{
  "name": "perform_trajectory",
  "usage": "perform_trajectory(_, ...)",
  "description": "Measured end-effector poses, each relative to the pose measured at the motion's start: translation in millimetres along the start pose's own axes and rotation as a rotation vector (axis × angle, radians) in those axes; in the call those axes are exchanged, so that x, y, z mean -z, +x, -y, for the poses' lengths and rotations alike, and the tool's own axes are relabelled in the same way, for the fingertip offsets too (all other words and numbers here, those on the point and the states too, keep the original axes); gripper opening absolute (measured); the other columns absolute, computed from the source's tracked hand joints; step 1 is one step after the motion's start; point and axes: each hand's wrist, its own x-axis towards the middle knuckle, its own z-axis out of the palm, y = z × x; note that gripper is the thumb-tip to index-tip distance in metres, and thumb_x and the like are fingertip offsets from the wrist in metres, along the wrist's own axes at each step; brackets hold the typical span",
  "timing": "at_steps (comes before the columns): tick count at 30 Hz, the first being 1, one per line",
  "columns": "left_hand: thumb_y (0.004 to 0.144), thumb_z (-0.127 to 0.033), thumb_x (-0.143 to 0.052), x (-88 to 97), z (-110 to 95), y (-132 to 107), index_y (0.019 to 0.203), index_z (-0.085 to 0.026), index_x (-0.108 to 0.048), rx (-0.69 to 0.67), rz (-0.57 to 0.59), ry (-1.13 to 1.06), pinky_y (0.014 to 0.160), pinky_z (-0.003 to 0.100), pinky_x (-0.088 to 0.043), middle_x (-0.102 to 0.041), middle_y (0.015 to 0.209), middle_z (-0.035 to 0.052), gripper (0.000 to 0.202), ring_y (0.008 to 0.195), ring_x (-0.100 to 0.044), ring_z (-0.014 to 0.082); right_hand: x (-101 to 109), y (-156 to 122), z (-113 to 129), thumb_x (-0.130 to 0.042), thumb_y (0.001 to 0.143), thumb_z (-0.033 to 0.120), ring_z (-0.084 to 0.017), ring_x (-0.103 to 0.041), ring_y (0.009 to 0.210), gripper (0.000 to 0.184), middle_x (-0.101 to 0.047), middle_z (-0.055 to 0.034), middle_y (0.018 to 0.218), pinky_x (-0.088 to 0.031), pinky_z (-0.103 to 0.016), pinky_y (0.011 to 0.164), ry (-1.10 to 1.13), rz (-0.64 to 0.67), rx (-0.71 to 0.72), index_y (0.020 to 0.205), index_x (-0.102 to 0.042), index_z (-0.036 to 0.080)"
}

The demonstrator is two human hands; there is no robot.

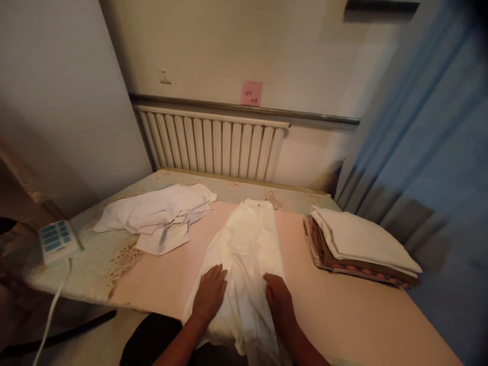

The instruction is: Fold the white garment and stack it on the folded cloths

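Observation:
A long, folded white garment (pixel 246 244) lies on the pink sheet in front of me, its near end hanging over the table's edge. My left hand (pixel 210 292) rests flat on its left side, fingers stretched out and close together. At the garment's right edge, my right hand (pixel 281 300) has its fingers bent and its thumb below them, closed on the cloth. The fabric is wrinkled between both hands. A second white garment (pixel 160 208) lies crumpled to the left.
A stack of folded cloths (pixel 366 244) sits on the right of the table, by a blue curtain (pixel 430 152). A white power strip (pixel 59 241) with a cord lies at the left edge. Behind the table is a radiator (pixel 213 145). The pink sheet (pixel 335 315) covers part of a floral tablecloth.

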Motion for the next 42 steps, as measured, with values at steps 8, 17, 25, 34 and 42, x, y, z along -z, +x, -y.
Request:
perform_trajectory(8,0.094,-0.03,-0.041,-1.0,0,0,0.124,-0.021,-0.061,0.001,-0.01,-0.012,0.107,0.047,-0.037,-0.057,0.138,0.0092,0.037,0.13,-0.048,0.0263,32,-21,38,-0.048,0.088,0.035,-0.02,-0.069,0.07,0.031,-0.072,-0.0025,0.08,-0.053,-0.03,0.064,0.159,0.181,-0.376,0.109,-0.068,0.022)
perform_trajectory(17,0.094,-0.031,-0.04,-3.1,1,0,0.125,-0.02,-0.061,0.014,-0.009,-0.01,0.107,0.045,-0.037,-0.057,0.138,0.009,0.039,0.13,-0.048,0.0256,34,-15,52,-0.049,0.073,0.029,-0.017,-0.055,0.053,0.028,-0.056,0.0037,0.056,-0.044,-0.026,0.053,0.252,0.146,-0.461,0.091,-0.069,0.021)
perform_trajectory(25,0.093,-0.031,-0.04,-6.8,3,1,0.124,-0.021,-0.061,0.046,-0.026,-0.031,0.107,0.045,-0.038,-0.058,0.137,0.0085,0.039,0.13,-0.049,0.0253,46,15,55,-0.046,0.076,0.033,-0.017,-0.055,0.056,0.028,-0.059,0.0007,0.063,-0.044,-0.027,0.055,0.249,-0.003,-0.508,0.089,-0.067,0.02)
perform_trajectory(34,0.093,-0.032,-0.041,-9.4,5,0,0.125,-0.021,-0.061,0.033,-0.039,-0.036,0.107,0.046,-0.038,-0.058,0.137,0.0091,0.039,0.13,-0.049,0.0255,31,-17,15,-0.043,0.074,0.033,-0.021,-0.061,0.059,0.026,-0.064,-0.0012,0.063,-0.046,-0.03,0.059,0.134,0.112,-0.472,0.081,-0.066,0.022)
perform_trajectory(42,0.094,-0.031,-0.041,-8.2,4,-1,0.127,-0.02,-0.059,0.027,-0.038,-0.01,0.107,0.046,-0.038,-0.057,0.138,0.0092,0.039,0.13,-0.048,0.0248,28,-3,16,-0.041,0.075,0.033,-0.02,-0.061,0.062,0.03,-0.064,-0.001,0.065,-0.045,-0.028,0.062,0.115,0.201,-0.495,0.084,-0.067,0.02)
